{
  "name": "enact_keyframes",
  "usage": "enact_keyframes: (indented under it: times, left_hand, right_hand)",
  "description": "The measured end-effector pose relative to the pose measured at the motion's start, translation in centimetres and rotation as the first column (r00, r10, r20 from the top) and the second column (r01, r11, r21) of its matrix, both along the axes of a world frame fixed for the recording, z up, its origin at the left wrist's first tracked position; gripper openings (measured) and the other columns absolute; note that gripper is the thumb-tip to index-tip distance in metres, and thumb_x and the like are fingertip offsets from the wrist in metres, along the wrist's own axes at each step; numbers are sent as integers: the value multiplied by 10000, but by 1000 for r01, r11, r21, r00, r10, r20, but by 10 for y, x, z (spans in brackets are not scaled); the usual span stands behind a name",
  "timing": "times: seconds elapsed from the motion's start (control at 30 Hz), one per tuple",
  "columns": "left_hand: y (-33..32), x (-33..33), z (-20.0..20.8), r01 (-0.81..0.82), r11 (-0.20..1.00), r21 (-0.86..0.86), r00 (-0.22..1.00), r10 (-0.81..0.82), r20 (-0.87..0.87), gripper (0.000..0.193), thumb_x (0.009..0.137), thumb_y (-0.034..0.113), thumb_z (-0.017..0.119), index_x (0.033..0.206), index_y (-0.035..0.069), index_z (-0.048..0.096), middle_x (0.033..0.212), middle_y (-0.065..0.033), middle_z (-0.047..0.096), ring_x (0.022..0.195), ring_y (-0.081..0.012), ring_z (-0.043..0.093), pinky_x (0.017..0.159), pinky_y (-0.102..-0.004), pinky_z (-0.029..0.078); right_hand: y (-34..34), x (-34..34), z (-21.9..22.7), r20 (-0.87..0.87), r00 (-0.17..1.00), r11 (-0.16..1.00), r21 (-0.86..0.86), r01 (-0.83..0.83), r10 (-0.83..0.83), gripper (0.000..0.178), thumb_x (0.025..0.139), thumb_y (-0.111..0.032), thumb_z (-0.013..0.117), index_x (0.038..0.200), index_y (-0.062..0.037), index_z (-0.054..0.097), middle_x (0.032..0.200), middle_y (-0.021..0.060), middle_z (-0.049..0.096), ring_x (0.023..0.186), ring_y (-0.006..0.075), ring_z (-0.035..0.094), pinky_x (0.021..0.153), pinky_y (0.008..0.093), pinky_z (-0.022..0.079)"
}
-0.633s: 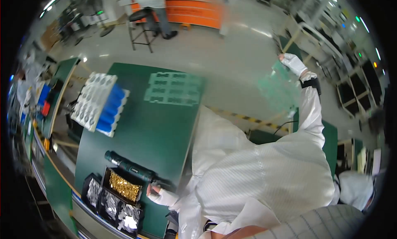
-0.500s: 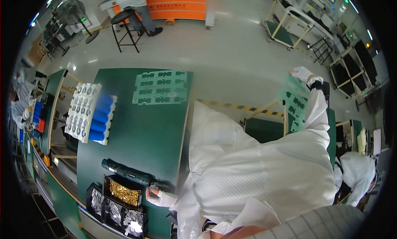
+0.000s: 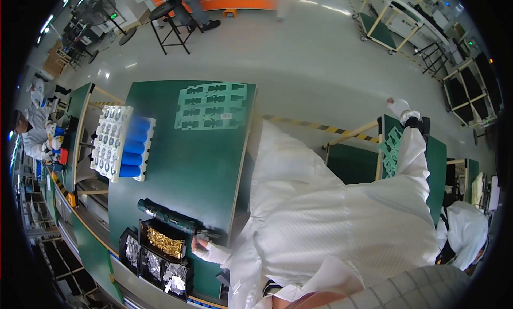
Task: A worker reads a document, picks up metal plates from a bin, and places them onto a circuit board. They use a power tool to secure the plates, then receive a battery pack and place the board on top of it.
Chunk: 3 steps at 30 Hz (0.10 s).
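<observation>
My left hand (image 3: pixel 209 251), in a white glove with bare fingertips, rests at the near part of the green table. Its slightly bent fingers are apart beside the nose of a dark green power screwdriver (image 3: pixel 168 216); no object shows in them. Far to the right, my right hand (image 3: pixel 398 108) is stretched out past a second green table, with nothing visible in it. A pale green cut-out sheet (image 3: pixel 392 151) lies on that table, partly behind my sleeve. A similar green sheet (image 3: pixel 211 107) lies flat on the far part of the first table.
Black bins with gold-coloured parts (image 3: pixel 165 242) and silver parts (image 3: pixel 174 279) stand by the screwdriver. A white holder with blue cylinders (image 3: pixel 133 148) sits at the table's left. A black stool (image 3: pixel 170 28) and a person stand at the back; other people are at both sides.
My right hand has come away from the green sheet, which now lies lower on the right table. My left hand stays by the screwdriver's nose. The view has shifted slightly.
</observation>
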<state>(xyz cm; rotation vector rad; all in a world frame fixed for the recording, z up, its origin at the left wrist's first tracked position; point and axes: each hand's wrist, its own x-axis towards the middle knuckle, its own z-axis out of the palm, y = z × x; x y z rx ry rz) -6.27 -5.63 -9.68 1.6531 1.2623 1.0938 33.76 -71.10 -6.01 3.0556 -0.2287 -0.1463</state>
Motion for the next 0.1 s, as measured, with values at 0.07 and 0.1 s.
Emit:
enact_keyframes:
  times: [0.07,0.1]
  left_hand:
    - [-1,-15,-12,52,992,119,998,-46,-52,227,951,94,516,1157,6,548,1056,-124,571,973,-208,549,889,-303,430]
    - [4,-26,-24,92,992,89,993,-85,-78,251,940,115,545,1178,36,544,1104,-125,569,1008,-221,543,909,-323,426]
  right_hand:
    - [96,22,26,-157,986,962,271,-19,64,462,821,-452,551,1022,-50,657,975,227,666,935,297,657,821,419,489]
    - [137,24,36,-301,944,919,395,-4,133,500,819,-470,540,1075,-55,652,1003,235,660,980,292,649,856,419,478]
